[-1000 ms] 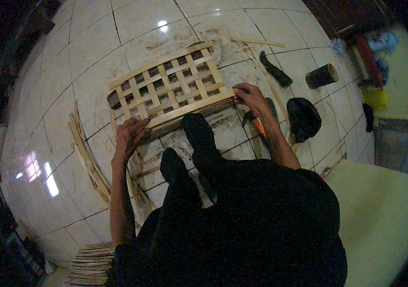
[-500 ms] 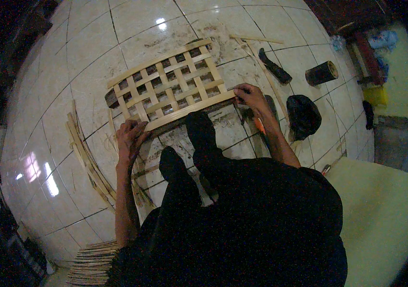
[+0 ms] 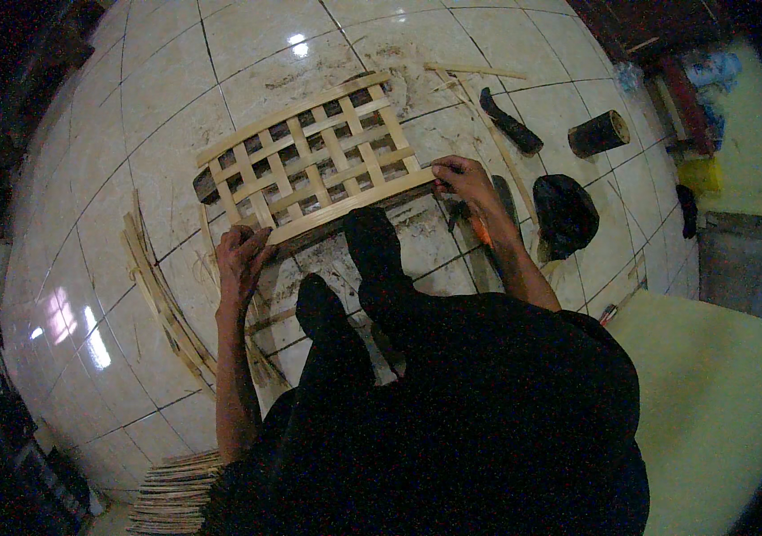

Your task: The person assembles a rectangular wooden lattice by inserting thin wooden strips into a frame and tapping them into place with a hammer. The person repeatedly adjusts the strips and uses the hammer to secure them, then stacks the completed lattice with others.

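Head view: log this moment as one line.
left hand on near slat of woven bamboo lattice | right hand at its right end | lattice flat on tiled floor

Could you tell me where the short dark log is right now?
In the head view, the log lies on the tiled floor at upper right, beyond the black cloth.
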Demonstrator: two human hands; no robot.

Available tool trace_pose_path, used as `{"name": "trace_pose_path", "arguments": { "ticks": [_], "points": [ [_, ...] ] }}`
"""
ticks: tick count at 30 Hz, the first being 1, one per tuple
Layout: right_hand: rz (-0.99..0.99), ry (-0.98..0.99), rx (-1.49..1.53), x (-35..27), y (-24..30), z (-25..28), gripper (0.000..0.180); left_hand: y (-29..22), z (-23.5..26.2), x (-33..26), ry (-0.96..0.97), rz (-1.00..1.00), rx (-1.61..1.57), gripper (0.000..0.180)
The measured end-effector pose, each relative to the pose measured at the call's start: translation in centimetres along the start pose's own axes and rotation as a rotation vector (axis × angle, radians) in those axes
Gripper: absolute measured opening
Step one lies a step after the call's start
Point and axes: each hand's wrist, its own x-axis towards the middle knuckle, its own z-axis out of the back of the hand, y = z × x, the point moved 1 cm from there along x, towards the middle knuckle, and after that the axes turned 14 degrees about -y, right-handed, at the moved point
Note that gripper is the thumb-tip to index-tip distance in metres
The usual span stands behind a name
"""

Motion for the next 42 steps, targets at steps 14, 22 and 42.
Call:
{"name": "trace_pose_path", "arguments": {
  "ticks": [14,22,42],
  "points": [
    [0.144,-0.085,-0.072,1.0,-2.7,0.3,0.027,0.9,-1.3,-0.8,0.068,0.120,-0.064,0.038],
    [-0.028,-0.052,-0.025,-1.7,1.9,-0.6,0.030,2.1,1.1,-0.7,-0.072,0.353,-0.358,0.033],
    [-0.057,-0.071,0.009,-2.4,2.9,-0.6,0.030,2.6,1.8,-4.7,-0.217,0.925,-0.514,0.024]
  ]
}}
